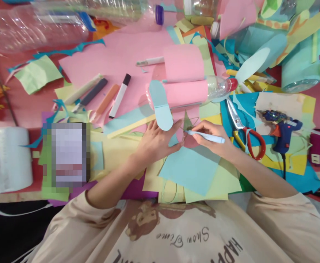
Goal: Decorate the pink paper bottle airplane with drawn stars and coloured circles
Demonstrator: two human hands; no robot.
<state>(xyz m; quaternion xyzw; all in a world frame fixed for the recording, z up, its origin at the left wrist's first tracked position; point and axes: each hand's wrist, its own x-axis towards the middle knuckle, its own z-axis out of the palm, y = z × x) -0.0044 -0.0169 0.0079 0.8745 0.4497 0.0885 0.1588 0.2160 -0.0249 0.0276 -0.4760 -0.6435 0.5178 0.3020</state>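
Observation:
My right hand grips a light blue pen, its tip down on the paper near a small green pointed piece. Beside it on the left, my left hand lies with fingers spread on the papers. Just beyond the hands rests a clear bottle with a red cap, wrapped in pink paper. A light blue rounded strip crosses the bottle's base end, close above my left hand. A light blue sheet lies below both hands.
Scissors and a blue glue gun lie to the right. Several markers, one a black-capped white marker, are at upper left. A phone-like device and a white case stand left. Large plastic bottles lie at the back.

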